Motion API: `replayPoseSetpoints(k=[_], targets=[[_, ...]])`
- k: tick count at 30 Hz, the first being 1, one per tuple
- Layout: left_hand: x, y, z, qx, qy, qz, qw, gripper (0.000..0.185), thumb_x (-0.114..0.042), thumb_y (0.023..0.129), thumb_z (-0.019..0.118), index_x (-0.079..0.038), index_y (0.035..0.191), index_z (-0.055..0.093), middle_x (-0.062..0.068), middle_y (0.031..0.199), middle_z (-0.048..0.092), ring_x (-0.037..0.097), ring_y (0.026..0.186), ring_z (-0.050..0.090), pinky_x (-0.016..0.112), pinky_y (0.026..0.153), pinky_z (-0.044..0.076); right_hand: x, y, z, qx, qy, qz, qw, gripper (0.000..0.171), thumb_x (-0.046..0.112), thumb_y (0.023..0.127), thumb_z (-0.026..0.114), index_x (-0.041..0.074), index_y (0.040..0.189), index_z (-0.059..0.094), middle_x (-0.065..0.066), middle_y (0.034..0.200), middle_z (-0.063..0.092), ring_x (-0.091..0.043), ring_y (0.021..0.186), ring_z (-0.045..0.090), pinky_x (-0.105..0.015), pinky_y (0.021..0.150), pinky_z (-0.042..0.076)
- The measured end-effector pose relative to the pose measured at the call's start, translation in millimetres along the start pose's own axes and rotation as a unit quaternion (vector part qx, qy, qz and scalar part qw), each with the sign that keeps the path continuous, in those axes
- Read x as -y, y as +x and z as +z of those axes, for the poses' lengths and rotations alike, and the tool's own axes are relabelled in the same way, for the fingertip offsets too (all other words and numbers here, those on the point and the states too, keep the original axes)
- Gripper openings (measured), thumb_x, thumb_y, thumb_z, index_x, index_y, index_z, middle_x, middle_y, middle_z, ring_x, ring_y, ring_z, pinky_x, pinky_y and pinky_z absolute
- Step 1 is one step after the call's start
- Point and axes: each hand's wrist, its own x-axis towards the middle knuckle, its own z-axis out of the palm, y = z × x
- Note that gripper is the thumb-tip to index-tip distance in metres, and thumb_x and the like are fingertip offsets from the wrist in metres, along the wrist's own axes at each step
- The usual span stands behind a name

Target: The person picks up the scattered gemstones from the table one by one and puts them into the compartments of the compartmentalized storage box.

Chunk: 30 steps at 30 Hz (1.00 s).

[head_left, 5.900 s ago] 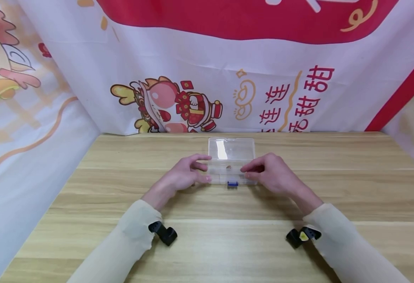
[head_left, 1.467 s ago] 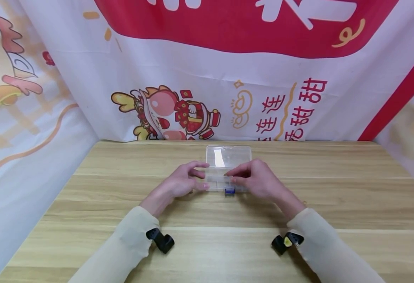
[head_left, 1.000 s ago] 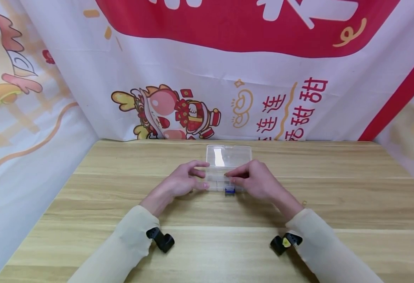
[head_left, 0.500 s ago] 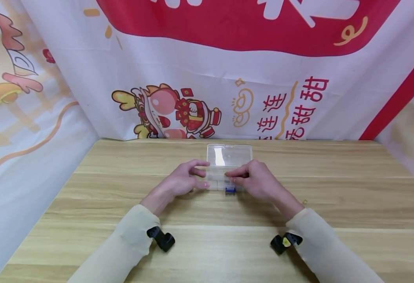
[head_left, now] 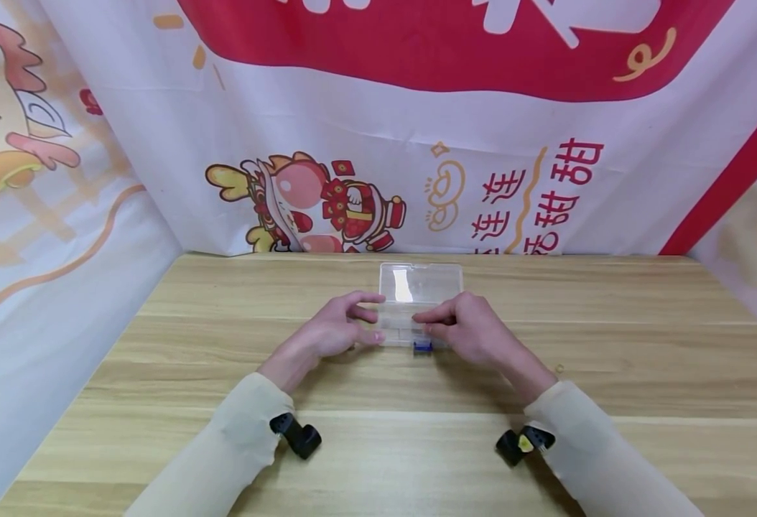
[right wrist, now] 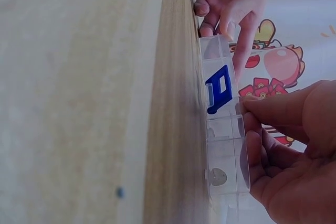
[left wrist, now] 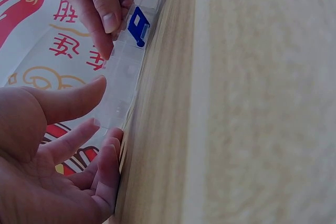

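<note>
A clear plastic compartment box [head_left: 391, 319] stands at the table's middle, its lid [head_left: 430, 282] swung open at the back and its blue latch [head_left: 422, 347] at the front. My left hand [head_left: 336, 327] holds the box's left end, thumb at the front corner and index finger at the back. Over the middle compartments, my right hand [head_left: 472, 327] dips its bent index finger and thumb into the box. I cannot tell whether they pinch something. A small silvery heart-shaped piece [right wrist: 218, 177] shows in a right-hand compartment in the right wrist view.
A tiny yellowish ring-like piece [head_left: 559, 368] lies on the wooden table [head_left: 404, 459] beside my right forearm. Printed cloth [head_left: 223, 108] hangs behind the table and along its sides.
Since the oldest frame, my right hand has moved left from the box's right end to its middle, where a small orange-brown piece showed. During the last second both hands have stayed almost still.
</note>
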Motion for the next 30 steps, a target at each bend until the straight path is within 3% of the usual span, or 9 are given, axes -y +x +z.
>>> replayPoseSetpoints(k=[12,21,30], targets=[[-3.6,0.2,0.3,-0.004,0.009,-0.008,0.9999,0.061,-0.018,0.094,0.081,-0.036,0.148,0.059,0.003,0.138,0.064,0.027,0.120,0.057,0.033,0.087,0.049,2.2,-3.5,-4.4,0.011,0.009,-0.005,1.000,0.024,0.012,0.103,0.069,0.017,0.122,0.081,-0.004,0.121,0.078,-0.019,0.094,0.062,-0.031,0.079,0.052],[0.2,0.4,0.8,-0.004,0.004,0.000,1.0000,0.061,-0.018,0.094,0.081,-0.035,0.148,0.059,0.004,0.138,0.065,0.027,0.120,0.058,0.033,0.086,0.050,-0.2,-8.4,-12.3,0.035,-0.008,-0.068,0.997,0.024,0.011,0.100,0.072,0.011,0.123,0.080,-0.004,0.110,0.080,-0.016,0.085,0.061,-0.027,0.071,0.052],[3.0,0.9,1.3,-0.001,0.006,0.017,0.9998,0.062,-0.016,0.092,0.082,-0.031,0.148,0.060,0.008,0.138,0.065,0.027,0.117,0.059,0.030,0.082,0.050,-9.0,-12.7,-33.7,0.024,-0.003,-0.087,0.996,0.025,0.018,0.100,0.074,0.011,0.123,0.079,-0.003,0.112,0.079,-0.018,0.093,0.065,-0.032,0.081,0.056]])
